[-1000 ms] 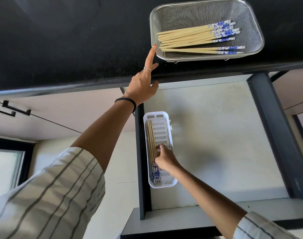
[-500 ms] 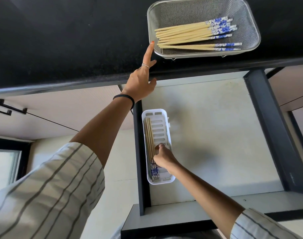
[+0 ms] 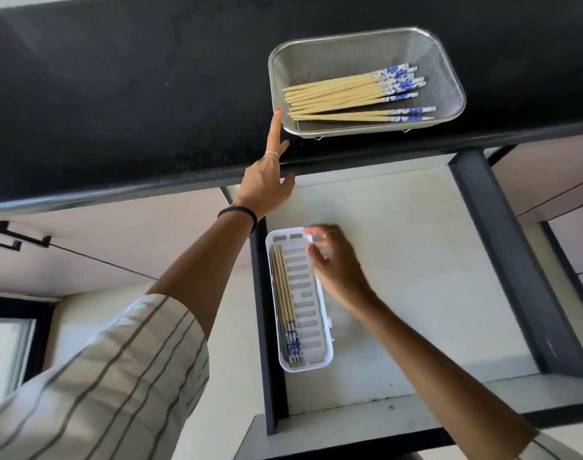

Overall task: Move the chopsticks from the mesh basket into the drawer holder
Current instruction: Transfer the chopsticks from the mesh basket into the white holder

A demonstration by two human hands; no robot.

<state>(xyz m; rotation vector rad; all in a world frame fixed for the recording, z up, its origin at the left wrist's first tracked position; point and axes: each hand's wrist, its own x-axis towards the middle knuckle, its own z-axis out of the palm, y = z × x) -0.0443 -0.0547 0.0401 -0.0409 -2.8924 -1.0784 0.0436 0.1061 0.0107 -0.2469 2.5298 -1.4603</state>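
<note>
A steel mesh basket (image 3: 449,81) stands on the black counter and holds several wooden chopsticks (image 3: 343,94) with blue-and-white ends. My left hand (image 3: 266,180) reaches up with one finger stretched out, its tip touching the basket's near left corner; it holds nothing. Below, in the open drawer, a white slotted holder (image 3: 308,293) lies along the left wall with a few chopsticks (image 3: 285,300) lying in its left side. My right hand (image 3: 333,260) hovers beside the holder's far right corner, blurred, fingers apart and empty.
The black counter (image 3: 117,94) spans the top of the view. The drawer (image 3: 399,277) has a pale floor and dark side walls (image 3: 515,260). Cabinet fronts with a black handle (image 3: 21,237) lie to the left.
My right hand has lifted out of the holder and moved up toward its far end. My left hand keeps its finger at the basket's corner.
</note>
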